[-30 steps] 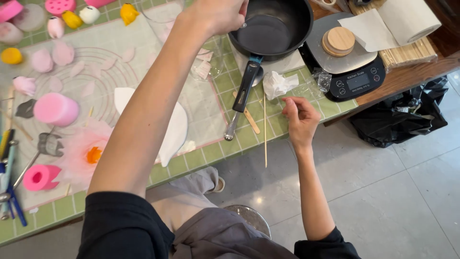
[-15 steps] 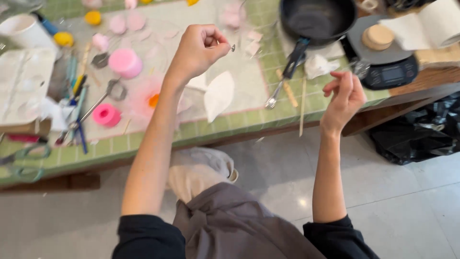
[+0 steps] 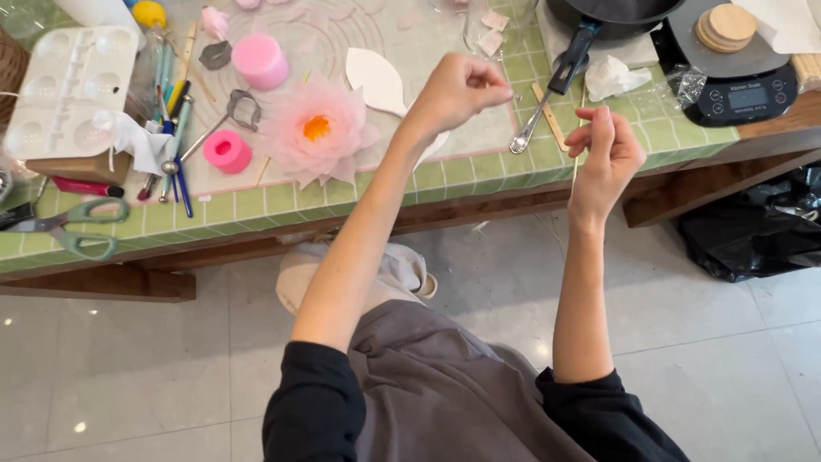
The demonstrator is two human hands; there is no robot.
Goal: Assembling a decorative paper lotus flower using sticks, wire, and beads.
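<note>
Right hand (image 3: 605, 154) raised at table edge, fingers loosely curled, thin wire (image 3: 578, 128) pinched upright. Left hand (image 3: 455, 89) closed, fingertips pinching something too small to identify. Spoon (image 3: 523, 137) lies between hands; pan (image 3: 611, 13) beyond.

Glossy black metal pan (image 3: 616, 10) at twelve o'clock; shiny metal spoon (image 3: 524, 137); matt wooden stick (image 3: 547, 128); translucent pink flower (image 3: 315, 130); crumpled white tissue (image 3: 617, 77).

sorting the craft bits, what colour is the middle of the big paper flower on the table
Orange-yellow centre, with pale pink petals around it on the flower. The head view shows it clearly, left of the left hand.
</note>
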